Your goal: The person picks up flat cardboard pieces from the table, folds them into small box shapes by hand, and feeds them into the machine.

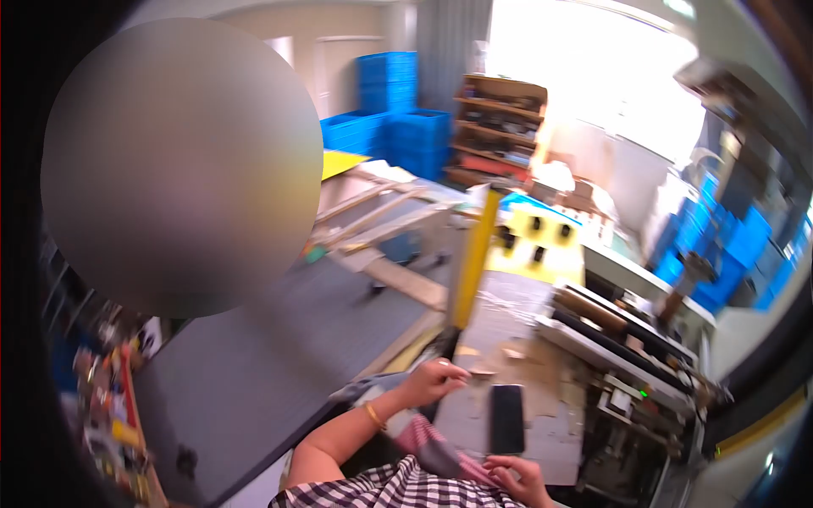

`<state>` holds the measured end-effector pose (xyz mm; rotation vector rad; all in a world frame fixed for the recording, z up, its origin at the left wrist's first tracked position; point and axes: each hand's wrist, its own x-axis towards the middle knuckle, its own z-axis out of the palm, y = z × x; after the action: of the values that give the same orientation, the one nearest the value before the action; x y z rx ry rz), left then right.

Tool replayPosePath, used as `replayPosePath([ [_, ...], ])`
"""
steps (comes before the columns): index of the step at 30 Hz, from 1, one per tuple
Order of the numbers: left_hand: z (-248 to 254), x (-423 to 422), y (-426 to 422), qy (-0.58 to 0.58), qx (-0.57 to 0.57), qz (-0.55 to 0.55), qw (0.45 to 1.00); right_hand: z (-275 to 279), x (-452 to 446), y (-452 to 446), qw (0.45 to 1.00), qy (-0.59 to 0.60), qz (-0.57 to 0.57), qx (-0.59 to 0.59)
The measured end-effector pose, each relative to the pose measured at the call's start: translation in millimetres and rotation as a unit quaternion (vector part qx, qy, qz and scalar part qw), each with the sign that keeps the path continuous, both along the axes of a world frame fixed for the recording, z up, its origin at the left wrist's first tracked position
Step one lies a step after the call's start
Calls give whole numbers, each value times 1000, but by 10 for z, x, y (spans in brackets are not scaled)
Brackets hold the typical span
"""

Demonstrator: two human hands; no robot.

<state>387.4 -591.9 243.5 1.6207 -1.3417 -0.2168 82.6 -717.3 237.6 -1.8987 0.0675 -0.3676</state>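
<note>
My left hand, with a yellow bangle on its wrist, hovers beside the left edge of the narrow worktable, its fingers loosely bent and apart and nothing visible in them. A dark phone lies flat on this table, right of my left hand. Just below the phone, my right hand has its fingers bent and apart, near a pink checked cloth; no held object shows. Brown scraps lie beyond the phone.
A roller machine borders the worktable on the right. Upright stands a yellow post. To the left is a large grey table, with wooden frames at its far end. Behind are blue crates and a shelf.
</note>
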Motion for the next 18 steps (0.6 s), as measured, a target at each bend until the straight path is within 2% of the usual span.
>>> replayPosePath([
  [2, -502, 432, 1164, 97, -29, 261, 960, -140, 204, 475, 990, 88, 81, 79],
  [4, -1057, 837, 2450, 76, -9, 452, 889, -62, 538, 905, 971, 131, 197, 40],
  [5, -1354, 920, 3189, 121, 54, 544, 828, -27, 749, 1097, 957, 158, 243, 27],
  [6, -1861, 977, 3980, 136, 71, 620, 770, 34, 978, 1288, 941, 182, 284, 11],
  [7, -2144, 870, 4706, 176, 140, 704, 674, 71, 1182, 1486, 930, 192, 312, 17],
  [8, -2255, 674, 5370, 151, 225, 747, 607, 101, 1396, 1676, 920, 201, 336, 20],
  [9, -2360, 492, 5957, 179, 336, 769, 514, 115, 1601, 1836, 910, 159, 379, -53],
  [10, -2419, 260, 6466, 250, 316, 797, 450, 28, 1823, 1966, 889, 126, 433, -80],
  [11, -2446, 67, 6874, 214, 371, 804, 412, -102, 2018, 2118, 872, 117, 460, -121],
  [12, -2296, -137, 7035, 211, 299, 855, 368, -234, 2187, 2284, 853, 109, 485, -161],
  [14, -2097, -343, 7357, 226, 369, 837, 335, -142, 2388, 2638, 835, 138, 501, -179],
  [16, -2469, -487, 7743, 150, 421, 834, 325, 111, 2506, 2866, 831, 144, 516, -149],
  [18, -2782, -496, 7937, 58, 426, 853, 297, 227, 2597, 2971, 828, 136, 520, -162],
])
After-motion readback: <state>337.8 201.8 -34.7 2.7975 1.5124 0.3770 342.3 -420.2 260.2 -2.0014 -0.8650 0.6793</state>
